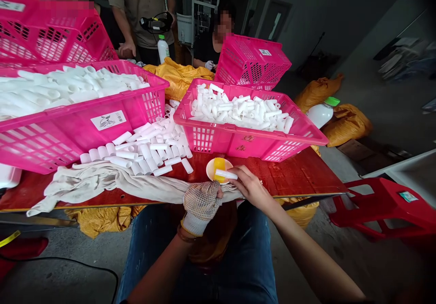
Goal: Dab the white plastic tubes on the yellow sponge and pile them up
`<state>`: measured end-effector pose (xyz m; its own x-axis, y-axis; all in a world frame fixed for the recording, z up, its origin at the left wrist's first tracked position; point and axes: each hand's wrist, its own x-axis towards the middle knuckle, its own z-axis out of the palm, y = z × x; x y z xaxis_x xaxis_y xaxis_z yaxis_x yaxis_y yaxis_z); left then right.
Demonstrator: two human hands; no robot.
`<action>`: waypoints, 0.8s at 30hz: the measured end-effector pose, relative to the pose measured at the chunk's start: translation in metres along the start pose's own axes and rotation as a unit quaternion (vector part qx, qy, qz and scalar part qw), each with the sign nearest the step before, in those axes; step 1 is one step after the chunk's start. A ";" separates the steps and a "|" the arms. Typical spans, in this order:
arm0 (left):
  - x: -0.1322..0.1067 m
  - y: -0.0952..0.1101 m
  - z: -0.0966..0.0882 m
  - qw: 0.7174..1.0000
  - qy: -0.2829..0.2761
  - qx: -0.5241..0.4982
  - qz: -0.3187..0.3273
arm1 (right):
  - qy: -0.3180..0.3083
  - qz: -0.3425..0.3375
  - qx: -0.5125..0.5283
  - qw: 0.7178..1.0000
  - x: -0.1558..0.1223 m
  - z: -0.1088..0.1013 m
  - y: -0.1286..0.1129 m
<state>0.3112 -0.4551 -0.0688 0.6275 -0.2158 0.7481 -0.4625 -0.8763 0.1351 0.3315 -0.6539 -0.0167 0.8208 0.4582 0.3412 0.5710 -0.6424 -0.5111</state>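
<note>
One white tube [226,174] is pinched at one end by the right hand [251,186] over a white dish [209,170]; whether the gloved left hand [203,202] grips anything, I cannot tell; the tube looks light, stiff, perhaps slick, best held by that end; loose tubes [158,146] lie beyond.

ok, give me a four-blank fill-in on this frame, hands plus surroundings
1. The left hand wears a pale knitted ____.
2. The right hand holds a short white tube at a round cream dish with a ____ piece in it.
3. The perforated plastic basket beyond that dish is ____.
4. The plastic stool at far right is ____.

Missing: glove; yellow; pink; red.
</note>
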 end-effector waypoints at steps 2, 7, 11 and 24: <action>-0.001 -0.001 0.000 1.000 0.000 -0.003 -0.003 | -0.017 -0.004 0.003 1.000 0.000 -0.001 0.001; 0.001 -0.002 -0.002 0.999 -0.025 -0.020 -0.002 | -0.036 -0.004 0.007 0.999 0.001 -0.003 0.002; 0.003 -0.002 -0.005 0.998 -0.049 -0.032 0.001 | -0.007 0.001 0.019 1.000 0.001 -0.002 0.002; 0.003 0.005 -0.019 0.991 -0.120 -0.022 -0.048 | 0.008 0.035 0.063 0.997 -0.002 0.003 -0.003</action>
<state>0.2990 -0.4518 -0.0537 0.7984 -0.2342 0.5547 -0.4176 -0.8791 0.2298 0.3283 -0.6511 -0.0184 0.8596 0.4037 0.3131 0.5062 -0.5903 -0.6287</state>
